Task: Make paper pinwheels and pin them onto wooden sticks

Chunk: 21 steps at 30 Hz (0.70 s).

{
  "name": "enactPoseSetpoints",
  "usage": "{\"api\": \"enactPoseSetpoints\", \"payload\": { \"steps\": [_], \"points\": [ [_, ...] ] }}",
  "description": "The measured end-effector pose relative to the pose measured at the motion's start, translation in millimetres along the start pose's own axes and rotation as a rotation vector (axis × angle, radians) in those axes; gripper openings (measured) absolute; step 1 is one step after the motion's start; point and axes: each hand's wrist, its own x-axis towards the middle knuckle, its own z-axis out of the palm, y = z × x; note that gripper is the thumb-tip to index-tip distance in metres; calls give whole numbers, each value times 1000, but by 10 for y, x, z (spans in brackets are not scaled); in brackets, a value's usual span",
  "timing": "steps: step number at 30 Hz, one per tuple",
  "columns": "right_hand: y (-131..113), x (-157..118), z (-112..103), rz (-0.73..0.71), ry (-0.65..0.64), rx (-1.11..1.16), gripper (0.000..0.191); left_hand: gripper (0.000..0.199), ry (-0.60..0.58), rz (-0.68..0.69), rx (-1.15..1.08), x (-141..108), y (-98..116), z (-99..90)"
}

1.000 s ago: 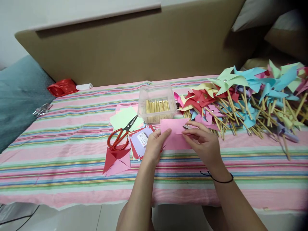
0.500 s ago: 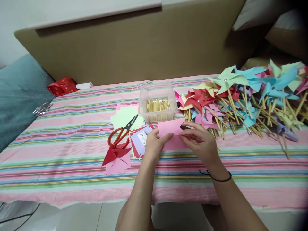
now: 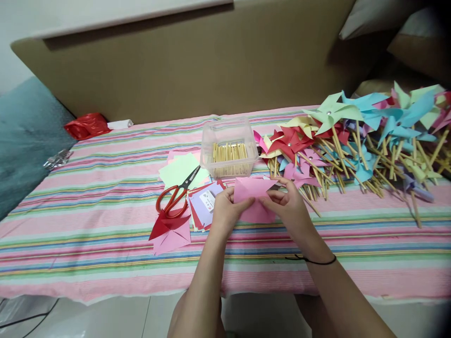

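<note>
A pink square of paper (image 3: pixel 254 211) is held up in front of me between both hands, with a crease or cut line showing across it. My left hand (image 3: pixel 225 209) pinches its left side, thumb on the front face. My right hand (image 3: pixel 287 202) grips the right side, its thumb near the paper's middle and its fingers at the upper right edge. Just left of my left hand lies a stack of coloured paper sheets (image 3: pixel 200 211) with a small white card (image 3: pixel 207 201) on top. Behind the paper stands a clear plastic box (image 3: pixel 229 169) with short wooden sticks (image 3: pixel 229 152).
Orange-handled scissors (image 3: pixel 172 199) rest across pale green sheets (image 3: pixel 181 170) and red and pink cut pieces (image 3: pixel 172 240). Many finished pinwheels (image 3: pixel 329 112) on sticks heap up at the right. A red plastic bag (image 3: pixel 87 126) sits far left on the striped cloth (image 3: pixel 116 188).
My right thumb has moved left toward the middle of the pink paper, and the right hand has shifted slightly left. The left hand keeps its hold. The view has shifted slightly.
</note>
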Motion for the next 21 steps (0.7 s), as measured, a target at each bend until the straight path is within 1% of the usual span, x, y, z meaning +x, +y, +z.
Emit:
{"api": "enactPoseSetpoints", "payload": {
  "steps": [4,7,11,14,19,21],
  "points": [
    [-8,-2,-17,26,19,48,68,34,-14,-13,-3,-1,3,4],
    [5,12,-32,24,29,50,70,32,-17,-9,-76,-7,19,14],
    [8,24,-33,49,44,51,72,32,-13,72,-155,-18,54,17],
    [5,23,-27,60,37,70,74,26,4,135,-146,-17,73,2],
    [16,27,-27,52,28,86,75,18,29,170,-63,11,63,-36],
    [19,29,-28,45,26,85,74,13,19,218,-30,18,61,-42]
  ]
}}
